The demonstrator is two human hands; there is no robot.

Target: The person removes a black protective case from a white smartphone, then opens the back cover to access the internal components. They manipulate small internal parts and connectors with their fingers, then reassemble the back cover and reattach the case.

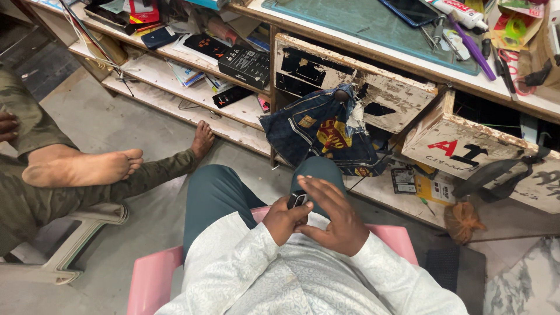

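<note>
Head view looks down at a small dark phone held over the person's lap, just in front of the pink chair; the left hand has its grip pinching the phone, while the right hand lies beside it, fingers spread

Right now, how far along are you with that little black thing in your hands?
Done: the small black device is picked up, off the cluttered workbench. In hand: the left hand grips it over the lap while the right hand covers it, fingers spread. Left: I cannot see it opened, and the tools lie untouched above.
</note>
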